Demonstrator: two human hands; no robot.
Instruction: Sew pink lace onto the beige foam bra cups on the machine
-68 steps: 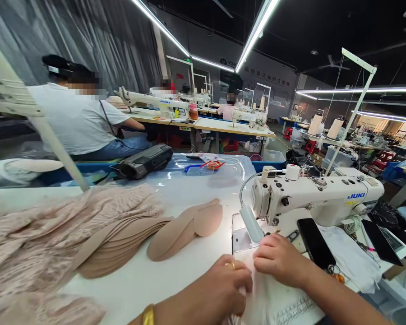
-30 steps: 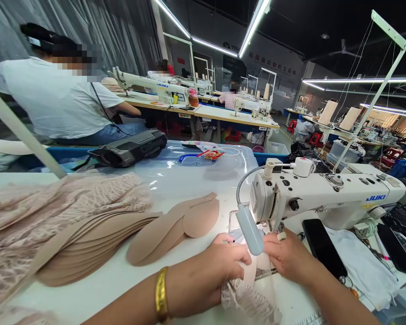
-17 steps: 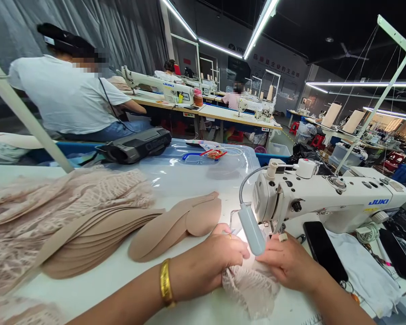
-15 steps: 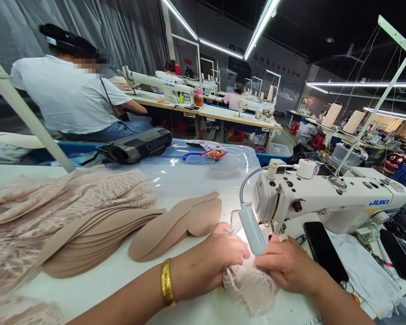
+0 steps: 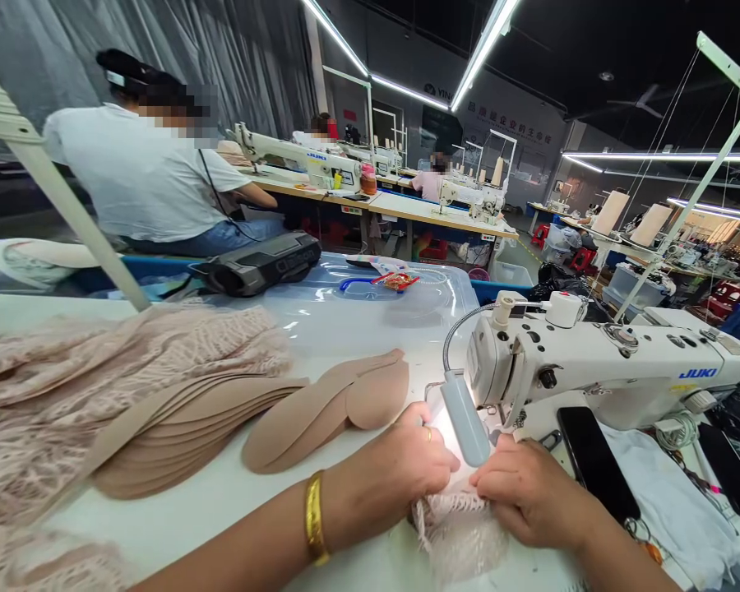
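A white sewing machine (image 5: 592, 362) stands at the right, with a grey lamp (image 5: 465, 419) on a bendy neck lighting its needle area. Just in front of the needle area, a piece of pale pink lace (image 5: 462, 534) lies between my hands. My left hand (image 5: 407, 460), gold bangle at the wrist, is closed on the lace's left side. My right hand (image 5: 524, 489) pinches its right side close to the presser foot. The lamp hides the needle and part of the fabric. Left of my hands lie stacked beige foam pads (image 5: 339, 403).
More lace (image 5: 178, 345) and a fan of beige pads (image 5: 203, 436) cover the left of the table. A black phone (image 5: 595, 460) and white cloth (image 5: 666, 485) lie at right. Behind are a clear plastic lid (image 5: 321, 321), a black device (image 5: 265, 263) and a seated person (image 5: 141, 173).
The lace between my hands has shifted and now hangs flatter toward me. My right hand's fingers are lower and more bent. The whole view has swung slightly, moving everything a little right.
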